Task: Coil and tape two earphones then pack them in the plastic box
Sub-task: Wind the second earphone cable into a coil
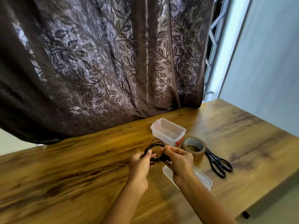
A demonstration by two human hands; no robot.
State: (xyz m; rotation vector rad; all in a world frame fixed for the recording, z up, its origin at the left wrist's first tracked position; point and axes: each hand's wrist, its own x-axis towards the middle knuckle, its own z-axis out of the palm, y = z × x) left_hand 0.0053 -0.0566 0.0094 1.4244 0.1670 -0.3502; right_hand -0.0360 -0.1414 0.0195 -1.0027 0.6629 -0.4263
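Note:
A black earphone cable [155, 143] is looped into a coil just above the wooden table, held between both hands. My left hand [140, 165] grips the coil's left side with curled fingers. My right hand [178, 160] pinches the cable's right side, where the strands bunch together. An open clear plastic box [168, 131] with a red label stands behind the hands. Its clear lid [203, 178] lies flat under my right wrist, partly hidden. A roll of brown tape [194, 147] stands to the right of the box. I cannot make out a second earphone.
Black scissors [218, 164] lie right of the tape roll. A dark leaf-patterned curtain [105, 62] hangs along the table's far edge. The table's right edge [275, 188] drops off to the floor beside a pale wall.

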